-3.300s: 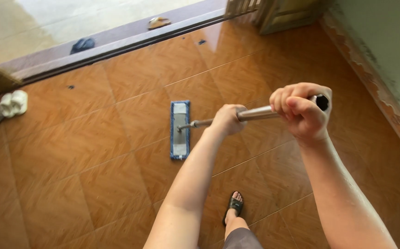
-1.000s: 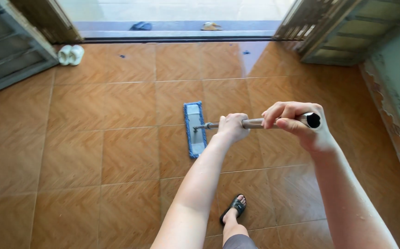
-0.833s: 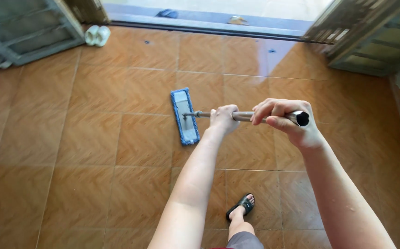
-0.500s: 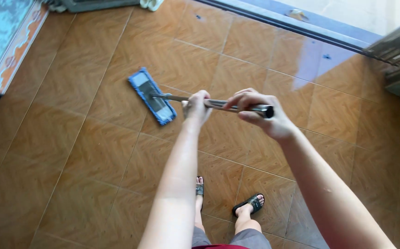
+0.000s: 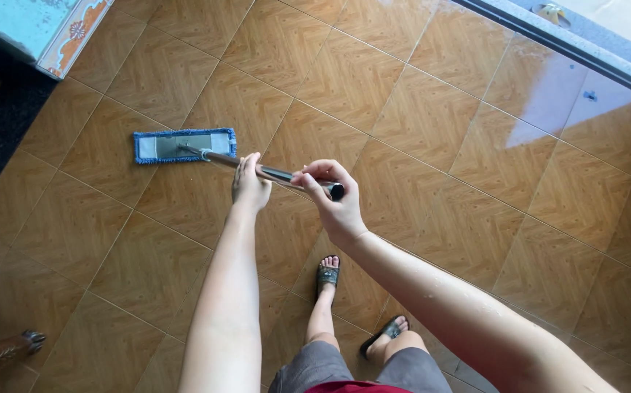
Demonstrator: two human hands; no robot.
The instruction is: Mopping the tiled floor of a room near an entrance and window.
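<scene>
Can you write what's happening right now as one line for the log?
left hand: grips mop handle | right hand: holds handle end | mop head: flat on tiled floor

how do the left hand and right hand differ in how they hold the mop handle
The left hand grips partway down the mop handle, nearer the blue mop head; the right hand holds its black-capped top end. The left hand wraps the handle; the right hand pinches it with bent fingers. Both are bare.
</scene>
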